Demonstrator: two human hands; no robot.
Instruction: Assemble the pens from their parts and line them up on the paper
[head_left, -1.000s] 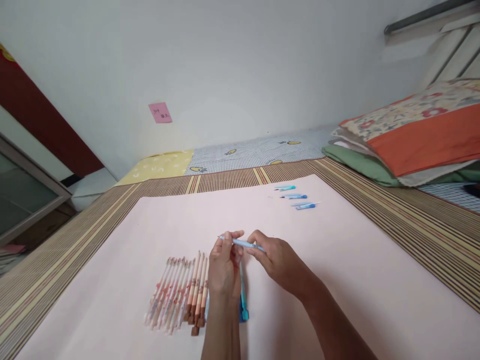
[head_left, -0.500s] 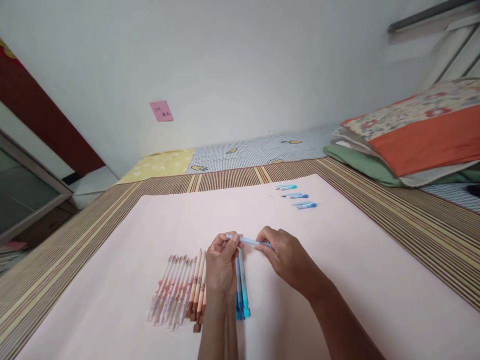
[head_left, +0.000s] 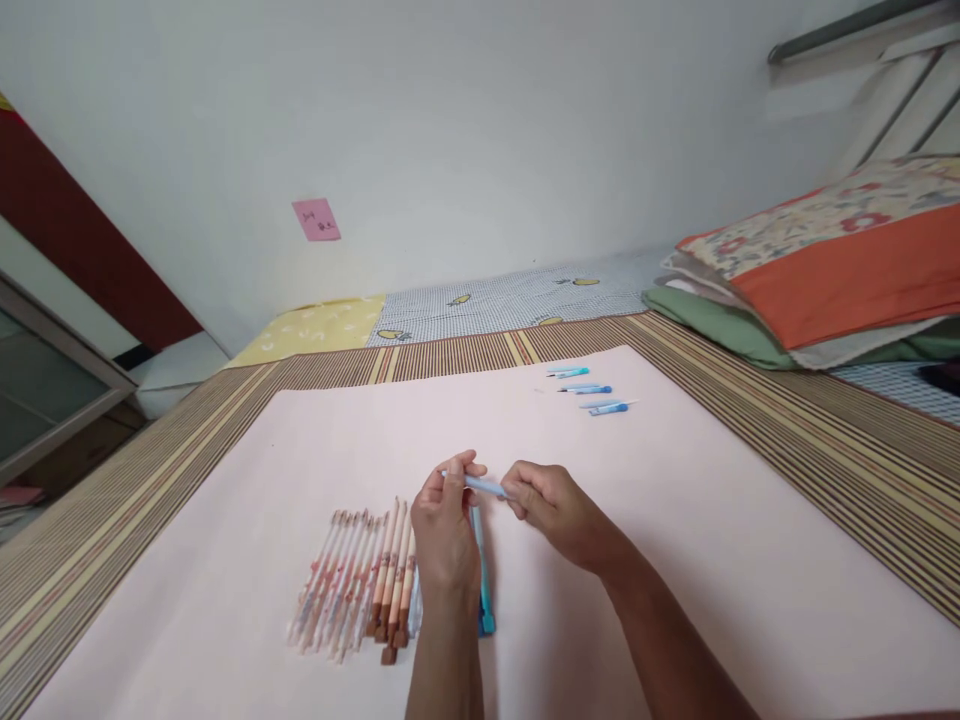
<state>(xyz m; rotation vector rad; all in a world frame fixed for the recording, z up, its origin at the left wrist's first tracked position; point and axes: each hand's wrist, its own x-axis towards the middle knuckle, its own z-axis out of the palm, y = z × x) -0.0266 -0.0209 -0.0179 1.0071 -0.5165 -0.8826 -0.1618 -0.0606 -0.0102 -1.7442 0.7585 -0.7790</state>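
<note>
Both my hands hold one light blue pen point(head_left: 484, 487) level above the pink sheet point(head_left: 675, 560). My left hand point(head_left: 444, 530) pinches its left end between thumb and fingers. My right hand point(head_left: 551, 508) is closed round its right end. Below my left hand lies a row of several pink and brown pens point(head_left: 360, 585), with a blue pen point(head_left: 484, 585) next to them, partly hidden by my wrist. Three pairs of small blue pen parts point(head_left: 592, 390) lie farther back on the sheet.
The pink sheet lies on a striped woven mat point(head_left: 825, 440). Folded bedding with an orange pillow point(head_left: 832, 270) is stacked at the right. A checked sheet point(head_left: 510, 300) runs along the white wall, which bears a pink note point(head_left: 316, 219).
My right hand has slid left along the pen, closer to my left hand. Both hands stay on the pen.
</note>
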